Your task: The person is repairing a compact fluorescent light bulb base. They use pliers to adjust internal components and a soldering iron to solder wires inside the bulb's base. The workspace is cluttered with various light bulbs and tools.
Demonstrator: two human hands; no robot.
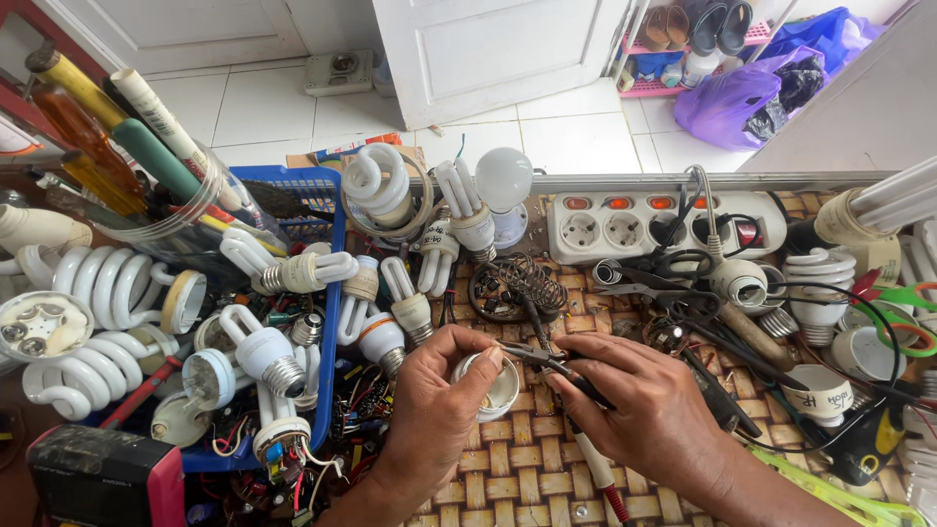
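My left hand (434,410) grips a small round white lamp base (500,388) just above the woven table mat (517,478). My right hand (644,405) holds a pair of thin metal tweezers (535,358) whose tip reaches the rim of the lamp base. A soldering iron with a white and red handle (597,473) lies under my right hand, partly hidden. The two hands almost touch at the middle of the table.
A blue basket (327,210) at left holds several spiral and tube lamps. A white power strip (634,226) sits at the back with cables (830,322) and lamp parts to the right. A coiled iron stand (517,285) lies behind the hands. A meter (102,478) sits front left.
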